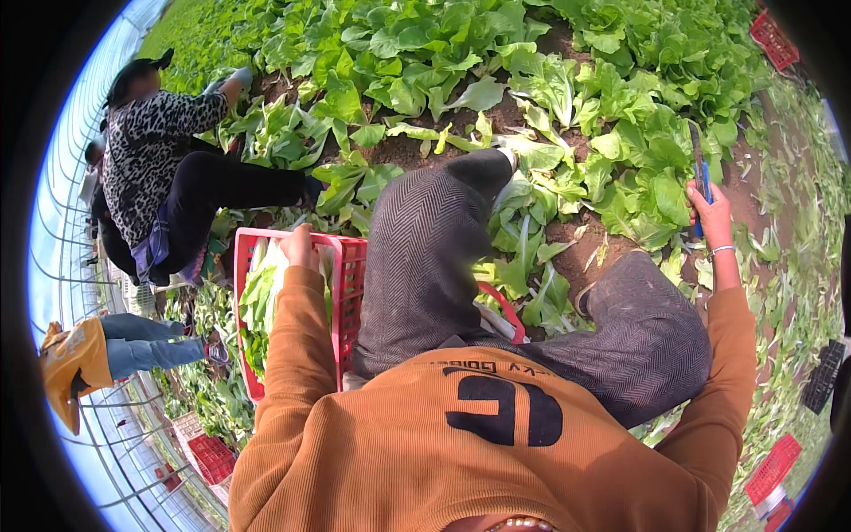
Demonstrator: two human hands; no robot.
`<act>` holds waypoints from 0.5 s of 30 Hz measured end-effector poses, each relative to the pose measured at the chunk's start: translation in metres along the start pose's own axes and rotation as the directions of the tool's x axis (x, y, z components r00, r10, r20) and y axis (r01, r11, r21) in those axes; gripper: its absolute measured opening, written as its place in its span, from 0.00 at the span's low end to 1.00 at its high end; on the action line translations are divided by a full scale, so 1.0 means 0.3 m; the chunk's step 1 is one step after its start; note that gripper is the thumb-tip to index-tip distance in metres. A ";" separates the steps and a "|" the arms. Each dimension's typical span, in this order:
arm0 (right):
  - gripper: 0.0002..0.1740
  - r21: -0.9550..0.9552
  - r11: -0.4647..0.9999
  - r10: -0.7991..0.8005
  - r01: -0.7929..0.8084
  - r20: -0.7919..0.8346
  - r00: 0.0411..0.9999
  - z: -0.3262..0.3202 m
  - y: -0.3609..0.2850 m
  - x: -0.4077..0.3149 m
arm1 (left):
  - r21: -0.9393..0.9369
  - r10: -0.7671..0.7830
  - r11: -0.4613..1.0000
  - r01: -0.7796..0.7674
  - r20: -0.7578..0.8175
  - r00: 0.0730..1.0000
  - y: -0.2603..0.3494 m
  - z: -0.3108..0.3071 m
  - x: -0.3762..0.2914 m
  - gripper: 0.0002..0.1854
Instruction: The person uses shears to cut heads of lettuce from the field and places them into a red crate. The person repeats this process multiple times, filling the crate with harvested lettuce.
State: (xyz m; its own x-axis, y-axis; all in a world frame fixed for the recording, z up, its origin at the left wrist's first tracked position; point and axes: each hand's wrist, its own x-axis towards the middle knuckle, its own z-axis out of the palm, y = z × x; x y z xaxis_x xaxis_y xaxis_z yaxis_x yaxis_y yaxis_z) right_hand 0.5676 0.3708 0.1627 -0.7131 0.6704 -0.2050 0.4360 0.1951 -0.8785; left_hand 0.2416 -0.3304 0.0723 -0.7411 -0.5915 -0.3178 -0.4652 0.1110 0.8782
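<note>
My right hand (711,211) is closed around the blue handle of a knife (702,179). Its dark blade points up and away from me, beside the standing leafy greens (665,179). On the other side, my left hand (299,247) is at the far rim of a red plastic crate (349,292) next to my knee. Pale-stemmed cut greens (269,299) lie inside that crate. The fingers are partly hidden, so whether they grip the rim or a stem is unclear. Loose leaves (522,233) lie between my legs, near a red curved handle (502,309).
A person in a patterned top (163,133) crouches at the upper left, and another person (76,362) stands behind. Dense greens (412,60) grow ahead. Red crates (773,469) (774,40) stand at right; another crate (211,459) is at lower left. Trimmings cover the soil at right.
</note>
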 end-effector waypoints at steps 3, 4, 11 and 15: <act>0.10 0.082 0.987 0.138 -0.139 0.022 0.990 0.095 0.148 0.092 | -0.120 -0.043 0.992 0.037 -0.049 0.998 -0.075 0.011 0.122 0.09; 0.10 0.068 0.990 0.123 -0.126 0.052 0.991 0.129 0.181 0.116 | -0.203 -0.068 0.978 0.055 -0.060 0.996 -0.101 0.009 0.162 0.09; 0.11 0.109 0.937 0.296 -0.332 0.257 0.920 0.227 0.249 0.135 | -0.176 -0.361 0.919 0.354 -0.011 0.932 -0.060 -0.059 0.196 0.08; 0.11 0.241 0.935 0.263 -0.262 0.029 0.964 0.013 0.294 0.166 | 0.221 -0.310 0.935 0.277 0.128 0.942 0.064 -0.014 0.062 0.02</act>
State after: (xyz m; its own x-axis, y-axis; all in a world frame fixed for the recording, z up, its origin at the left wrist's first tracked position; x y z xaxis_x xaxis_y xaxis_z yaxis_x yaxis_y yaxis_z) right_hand 0.5684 0.4184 0.0734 -0.5889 0.6774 -0.4408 0.4617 -0.1657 -0.8714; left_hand 0.2208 -0.3425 0.0848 -0.6163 -0.4891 -0.6173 -0.7475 0.1167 0.6539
